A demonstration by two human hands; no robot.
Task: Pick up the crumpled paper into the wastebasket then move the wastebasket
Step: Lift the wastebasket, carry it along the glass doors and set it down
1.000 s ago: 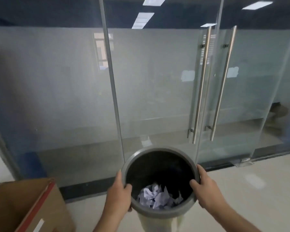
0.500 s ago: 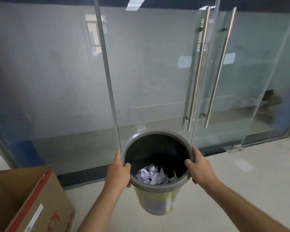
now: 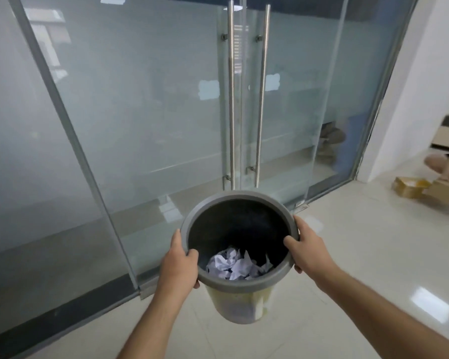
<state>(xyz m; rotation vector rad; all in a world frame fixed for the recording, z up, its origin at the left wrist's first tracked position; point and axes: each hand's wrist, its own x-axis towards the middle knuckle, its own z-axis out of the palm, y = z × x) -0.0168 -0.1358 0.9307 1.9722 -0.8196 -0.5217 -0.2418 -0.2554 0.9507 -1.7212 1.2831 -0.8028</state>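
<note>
Since a second ago the view has swung right: the cardboard box at the lower left is gone from sight, the door handles (image 3: 245,99) now stand at 12 o'clock, and a white wall (image 3: 420,86) with boxes (image 3: 412,187) on the floor has come in at 3 o'clock. Both hands keep their hold on the wastebasket (image 3: 237,279), which hangs clear of the tiled floor (image 3: 360,255) in front of the glass doors (image 3: 145,112). Left hand (image 3: 178,268) is closed on the rim at 8 o'clock, thumb hooked inside and fingers under the lip. Right hand (image 3: 307,246) is closed on the rim at 3 o'clock, thumb over the inner edge, fingers wrapped beneath. Paper (image 3: 237,265), crumpled and white, lies at the bottom of the basket, toward its near side.
</note>
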